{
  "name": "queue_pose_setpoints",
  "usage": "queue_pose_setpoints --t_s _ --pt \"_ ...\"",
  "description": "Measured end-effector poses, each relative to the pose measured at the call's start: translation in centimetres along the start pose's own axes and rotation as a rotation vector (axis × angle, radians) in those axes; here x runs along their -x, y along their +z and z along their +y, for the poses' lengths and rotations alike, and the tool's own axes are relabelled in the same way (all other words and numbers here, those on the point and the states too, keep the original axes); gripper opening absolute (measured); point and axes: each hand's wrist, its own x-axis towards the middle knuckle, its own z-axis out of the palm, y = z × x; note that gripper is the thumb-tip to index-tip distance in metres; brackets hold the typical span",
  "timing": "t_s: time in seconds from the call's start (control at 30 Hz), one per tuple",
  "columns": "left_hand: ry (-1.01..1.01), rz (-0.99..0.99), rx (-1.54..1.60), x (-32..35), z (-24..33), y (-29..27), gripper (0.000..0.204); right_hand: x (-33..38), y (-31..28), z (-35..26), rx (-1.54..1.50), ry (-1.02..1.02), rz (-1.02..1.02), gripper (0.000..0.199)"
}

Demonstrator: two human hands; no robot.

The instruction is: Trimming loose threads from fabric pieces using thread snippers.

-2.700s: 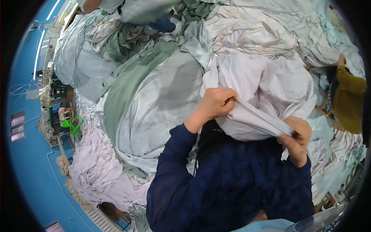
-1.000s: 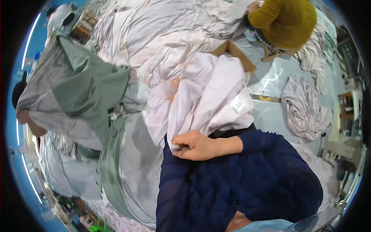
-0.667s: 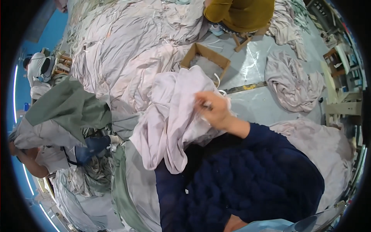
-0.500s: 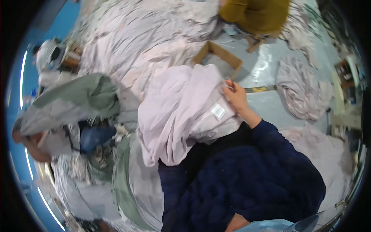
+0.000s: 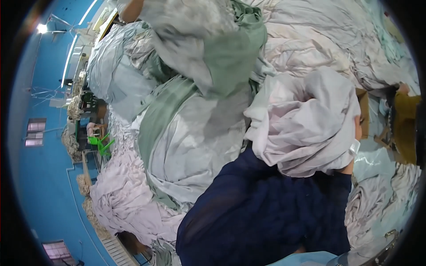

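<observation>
A bunched pale pink-white cloth (image 5: 306, 128) hangs in front of my navy-clothed body, gathered in folds with a hollow in its top. At its right edge my right hand (image 5: 357, 128) shows only in part, closed against the fabric, with most of the fingers behind the folds. A white label (image 5: 354, 146) sticks out beside that wrist. My left sleeve runs up to the cloth's lower left side, where the folds cover my left hand, so its fingers cannot be seen.
Heaped pale sheets (image 5: 310, 48) lie beyond. To the left are a grey-and-green cloth pile (image 5: 199, 133) and a pinkish heap (image 5: 124, 190). Another person's arm (image 5: 132, 11) is by a lifted green-grey cloth (image 5: 230, 57). At right are a cardboard box (image 5: 363, 111) and a person in mustard clothing (image 5: 406, 126).
My view has swung left, bringing the blue wall and left piles into sight. The pink-white cloth is bunched more tightly and its label now sits by my right wrist. The green-grey cloth has moved.
</observation>
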Motion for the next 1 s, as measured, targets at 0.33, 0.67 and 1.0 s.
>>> queue_pose_setpoints --t_s 0.33,0.67,1.0 --pt "0.183 -0.450 0.030 3.6 0.5 -22.2 0.054 19.3 14.8 -18.2 -0.198 -0.762 -0.010 0.064" --pt "0.463 -1.011 -0.097 8.5 3.4 -27.7 0.048 33.8 9.6 -24.2 -1.114 -1.030 -0.833 0.050" --pt "0.639 -1.483 -0.247 -16.3 6.4 -44.2 0.043 35.0 -3.8 -19.5 -1.463 -1.204 -0.166 0.029"
